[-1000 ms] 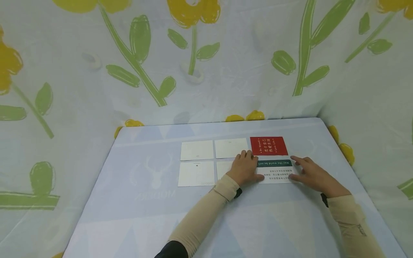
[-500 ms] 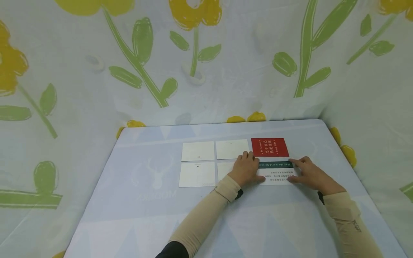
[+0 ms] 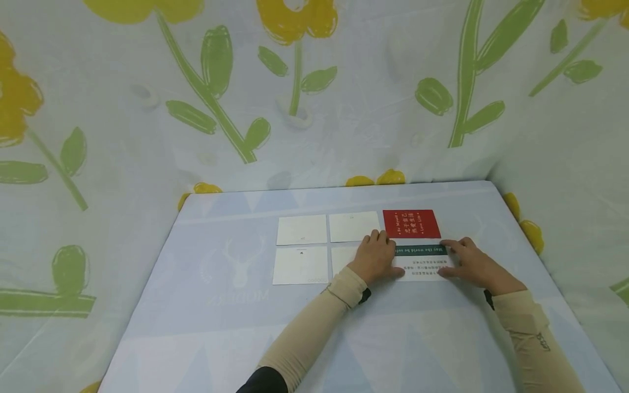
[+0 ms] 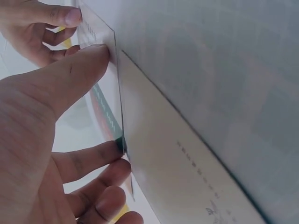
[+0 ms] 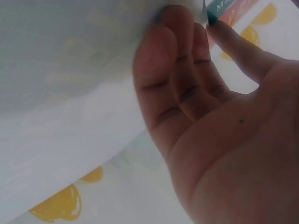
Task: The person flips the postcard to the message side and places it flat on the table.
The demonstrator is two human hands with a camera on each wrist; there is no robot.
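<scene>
A white card with a green band and printed lines (image 3: 420, 261) lies in the near row of the head view. My left hand (image 3: 373, 259) rests its thumb and fingertips along the card's left edge. From the other side, my right hand (image 3: 478, 266) touches the right edge with thumb and index fingertip. The left wrist view shows the left thumb on the card near one corner and a finger at the band's end. Partly under the left hand in the head view is a plain white card (image 3: 342, 256). A red card (image 3: 411, 224) with pale lettering lies just beyond the green-banded one.
Other white cards, a near-left one (image 3: 300, 266), a far-left one (image 3: 302, 229) and a far-middle one (image 3: 354, 226), continue the two rows. They lie on a pale blue patterned table (image 3: 187, 305). A flower-printed white cloth (image 3: 354, 125) hangs behind it.
The right hand has shifted slightly left, its fingertips coming a little further over the card's right edge. The left hand stays at the left edge; the cards look unmoved.
</scene>
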